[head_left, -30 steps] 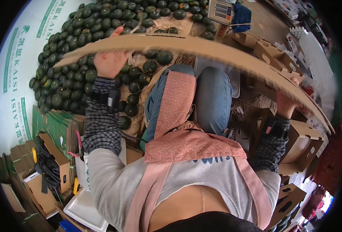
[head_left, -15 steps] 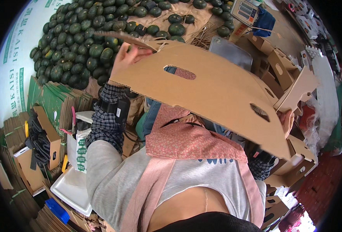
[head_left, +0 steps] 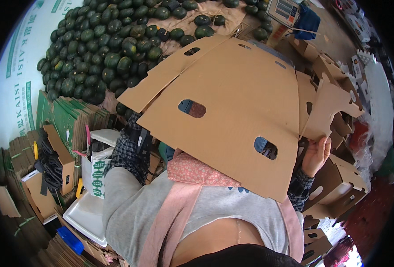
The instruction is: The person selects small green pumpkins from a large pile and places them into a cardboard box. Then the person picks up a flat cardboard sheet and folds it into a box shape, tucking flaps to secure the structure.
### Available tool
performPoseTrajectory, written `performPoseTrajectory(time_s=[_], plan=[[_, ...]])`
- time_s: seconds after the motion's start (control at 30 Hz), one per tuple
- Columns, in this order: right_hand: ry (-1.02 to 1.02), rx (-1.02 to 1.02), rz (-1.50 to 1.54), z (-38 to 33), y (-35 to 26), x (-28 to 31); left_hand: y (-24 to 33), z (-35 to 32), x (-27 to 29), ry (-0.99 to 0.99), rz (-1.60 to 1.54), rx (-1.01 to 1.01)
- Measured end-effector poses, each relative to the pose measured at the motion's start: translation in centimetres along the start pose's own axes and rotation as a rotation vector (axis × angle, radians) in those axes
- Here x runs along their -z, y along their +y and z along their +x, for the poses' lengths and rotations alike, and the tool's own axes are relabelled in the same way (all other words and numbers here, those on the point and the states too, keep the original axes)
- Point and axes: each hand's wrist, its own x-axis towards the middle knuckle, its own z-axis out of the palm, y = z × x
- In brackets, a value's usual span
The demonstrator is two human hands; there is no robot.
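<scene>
A large flat cardboard box blank spreads across the middle, over my lap. It has oval hand holes and creased side flaps. My right hand pinches the lower corner of its right flap, which is folded upward. The left flap angles away from the main panel along a crease. My left forearm, in a dark checked sleeve, reaches up beneath the blank's left side; the left hand itself is hidden under the cardboard.
Many dark green squashes lie heaped at the far left. Stacked flat cartons and a white tray are at my left. Cardboard boxes stand at my right. A scale sits at the far right.
The blank has tilted, its broad face now turned up and its left flap opened outward. My left hand has gone out of sight beneath it; my right hand has shifted inward and down.
</scene>
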Motion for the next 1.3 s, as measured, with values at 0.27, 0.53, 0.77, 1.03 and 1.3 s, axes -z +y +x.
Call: performPoseTrajectory(time_s=[0.27,0.53,0.77,1.03,1.3], plan=[[0.055,-0.076,0.087,0.5,-0.3,0.3,2.8,-0.3,3.8,-0.052,0.014,-0.119],[0.099,-0.148,0.002,0.5,-1.6,-1.6,0.7,8.7,0.6,-0.101,-0.032,-0.517],[-0.039,-0.111,-0.189,0.3,-2.6,-0.8,3.1,7.1,-1.1,0.084,0.174,-0.451],[-0.125,0.127,-0.641,0.0,-2.2,-4.0,1.7,6.2,0.9,0.122,0.265,-0.411],[-0.007,-0.074,-0.081,-1.7,-2.4,-3.7,-0.7,7.0,2.9,0.062,0.145,-0.42]])
